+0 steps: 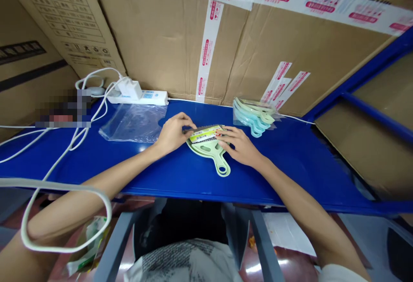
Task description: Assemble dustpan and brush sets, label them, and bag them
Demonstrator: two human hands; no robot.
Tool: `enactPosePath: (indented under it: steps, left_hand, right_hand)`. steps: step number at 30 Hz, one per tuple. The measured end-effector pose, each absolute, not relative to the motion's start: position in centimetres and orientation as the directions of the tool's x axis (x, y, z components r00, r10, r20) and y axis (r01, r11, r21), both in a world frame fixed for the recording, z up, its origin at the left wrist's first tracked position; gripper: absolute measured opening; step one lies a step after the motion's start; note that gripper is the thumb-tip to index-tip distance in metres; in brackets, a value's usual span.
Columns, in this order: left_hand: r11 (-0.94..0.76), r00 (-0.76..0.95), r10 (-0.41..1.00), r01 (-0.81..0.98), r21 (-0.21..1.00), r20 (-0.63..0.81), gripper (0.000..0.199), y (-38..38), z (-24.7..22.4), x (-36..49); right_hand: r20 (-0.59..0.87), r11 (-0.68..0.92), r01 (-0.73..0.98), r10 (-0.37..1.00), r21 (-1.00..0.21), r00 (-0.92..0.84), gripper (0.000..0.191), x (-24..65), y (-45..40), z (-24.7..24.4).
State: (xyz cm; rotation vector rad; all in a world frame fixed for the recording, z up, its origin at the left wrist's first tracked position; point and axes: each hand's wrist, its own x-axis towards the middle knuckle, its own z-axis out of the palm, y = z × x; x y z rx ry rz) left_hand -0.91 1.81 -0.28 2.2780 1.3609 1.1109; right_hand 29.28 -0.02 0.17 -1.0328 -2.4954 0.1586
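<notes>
A light green plastic piece [206, 149] with a ringed handle lies on the blue table, its handle pointing toward the front edge. Across its upper part is a yellow and white label [204, 135] over a dark toothed edge. My left hand [175, 133] holds the left end of the piece between thumb and fingers. Spread over the right end, with fingertips on the label, is my right hand [238, 145]. Behind and to the right rests a stack of bagged green and blue pieces [253, 116] of similar shape.
Clear plastic bags [134, 123] lie left of my left hand. Behind them sits a white power strip [155, 97] with a plugged-in adapter. White cables [75, 138] loop across the left side and over my left forearm. Cardboard [161, 41] walls the back; a blue frame [374, 105] stands right.
</notes>
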Motion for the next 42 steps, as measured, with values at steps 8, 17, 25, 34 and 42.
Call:
enactPosePath:
  steps: [8, 17, 25, 34, 42]
  left_hand:
    - [-0.655, 0.530, 0.756, 0.595, 0.467, 0.384, 0.016, 2.7, 0.1, -1.4]
    - [-0.651, 0.534, 0.758, 0.587, 0.482, 0.374, 0.012, 3.2, -0.5, -1.6]
    - [-0.659, 0.504, 0.752, 0.591, 0.465, 0.425, 0.010, 3.1, -0.3, -1.8]
    - [-0.627, 0.496, 0.779, 0.596, 0.503, 0.383, 0.012, 2.8, -0.6, -1.6]
    - [-0.630, 0.500, 0.776, 0.639, 0.442, 0.384, 0.011, 2.4, -0.1, -1.4]
  right_hand:
    - [0.371, 0.733, 0.627, 0.677, -0.265, -0.635, 0.037, 29.2, -0.3, 0.6]
    - [0.379, 0.741, 0.626, 0.666, -0.243, -0.642, 0.029, 29.2, -0.4, 1.0]
    - [0.456, 0.690, 0.658, 0.711, -0.303, -0.536, 0.030, 29.1, -0.6, 1.3]
    - [0.392, 0.518, 0.703, 0.849, -0.488, -0.353, 0.036, 30.0, 0.3, 0.8]
    - [0.316, 0.498, 0.743, 0.865, -0.447, -0.390, 0.038, 30.0, 0.2, 0.6]
